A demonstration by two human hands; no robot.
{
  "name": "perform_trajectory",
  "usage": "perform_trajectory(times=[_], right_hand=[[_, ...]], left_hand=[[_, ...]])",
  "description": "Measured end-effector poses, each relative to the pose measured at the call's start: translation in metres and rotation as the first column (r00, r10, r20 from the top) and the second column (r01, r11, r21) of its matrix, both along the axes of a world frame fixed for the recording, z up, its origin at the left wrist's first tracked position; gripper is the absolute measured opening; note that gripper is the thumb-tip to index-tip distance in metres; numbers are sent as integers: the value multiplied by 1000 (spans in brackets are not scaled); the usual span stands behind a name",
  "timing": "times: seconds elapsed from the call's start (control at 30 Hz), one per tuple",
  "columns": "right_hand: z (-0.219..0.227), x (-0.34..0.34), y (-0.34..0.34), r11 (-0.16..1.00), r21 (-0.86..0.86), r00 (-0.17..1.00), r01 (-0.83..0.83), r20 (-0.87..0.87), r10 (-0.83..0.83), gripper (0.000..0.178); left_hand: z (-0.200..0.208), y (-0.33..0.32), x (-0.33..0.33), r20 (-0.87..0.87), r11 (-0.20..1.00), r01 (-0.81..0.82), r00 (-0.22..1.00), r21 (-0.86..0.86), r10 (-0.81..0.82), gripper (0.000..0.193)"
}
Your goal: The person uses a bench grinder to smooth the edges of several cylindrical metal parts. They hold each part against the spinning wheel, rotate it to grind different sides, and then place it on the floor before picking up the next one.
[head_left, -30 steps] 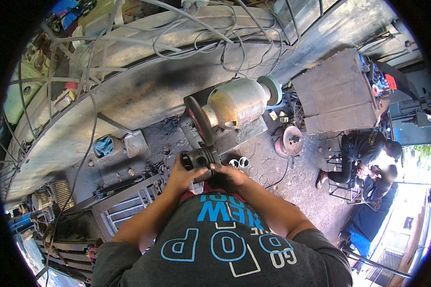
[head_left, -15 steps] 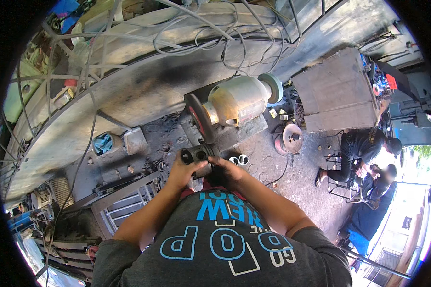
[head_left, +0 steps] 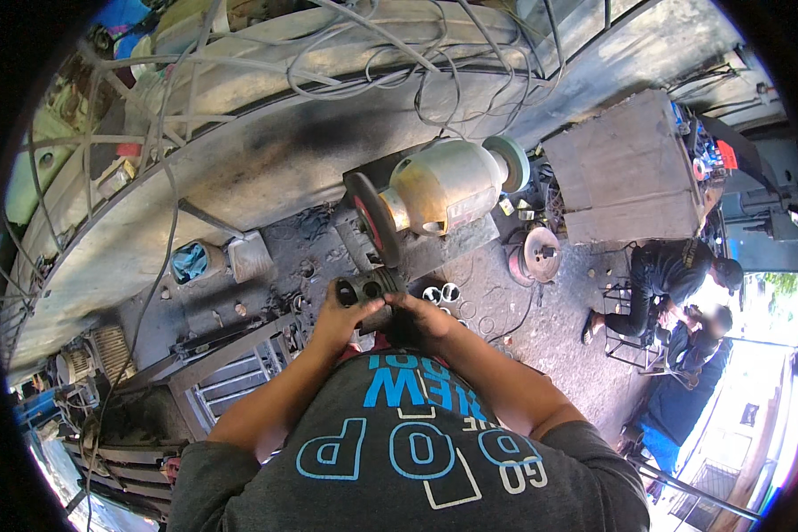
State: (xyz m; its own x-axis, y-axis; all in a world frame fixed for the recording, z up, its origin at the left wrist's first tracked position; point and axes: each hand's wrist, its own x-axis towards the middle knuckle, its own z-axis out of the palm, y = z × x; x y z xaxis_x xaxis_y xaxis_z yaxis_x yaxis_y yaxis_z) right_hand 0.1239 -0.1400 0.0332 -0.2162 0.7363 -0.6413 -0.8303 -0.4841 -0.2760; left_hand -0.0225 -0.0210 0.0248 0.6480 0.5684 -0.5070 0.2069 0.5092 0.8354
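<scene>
A grey metal piston [head_left: 373,291], with a round hole in its side, is gripped between my two hands in front of my chest. My left hand [head_left: 339,321] wraps its left side, thumb laid along the near face. My right hand [head_left: 418,316] closes on its right side, fingers partly hidden. Just beyond the piston stands the dark wheel [head_left: 370,217] with a red centre, on the left end of a bench grinder [head_left: 448,188]. The piston's top is close to the wheel's lower edge; whether they touch I cannot tell. A paler wheel [head_left: 516,165] sits on the grinder's right end.
White-rimmed cylindrical parts [head_left: 449,292] and rings lie on the floor right of my hands. Further right are a spool [head_left: 539,254], a large sheet-covered box [head_left: 625,173] and two seated people [head_left: 674,293]. A bucket [head_left: 195,264] stands left; cables [head_left: 426,71] hang over the curved metal.
Both hands keep their grip on the piston in nearly the same place. Only a very slight shift of the whole view shows.
</scene>
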Motion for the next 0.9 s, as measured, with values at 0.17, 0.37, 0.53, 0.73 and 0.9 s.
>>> perform_trajectory(times=[0.17, 0.37, 0.53, 0.73, 0.9], right_hand=[[3, 2, 2, 999, -46, 998, -22, 61, 25, 67], [15, 11, -18, 950, 303, 911, -82, 409, -52, 81], [-2, 12, -16, 961, 253, 892, -115, 451, -12, 74], [-4, 7, -9, 998, 43, 996, -41, 83, 37, 68], [12, 3, -10, 968, 247, 906, -39, 418, -70, 74]], left_hand=[[-12, 10, 0, 30, 999, 44, 999, -28, -43, 89], [-8, 6, -13, 138, 915, 181, 960, 361, -244, 108], [-2, 6, -12, 193, 934, 194, 947, 298, -258, 108], [-14, 9, -4, -89, 980, 154, 986, 127, -143, 107], [-12, 4, -10, 196, 938, 175, 951, 300, -240, 109]])
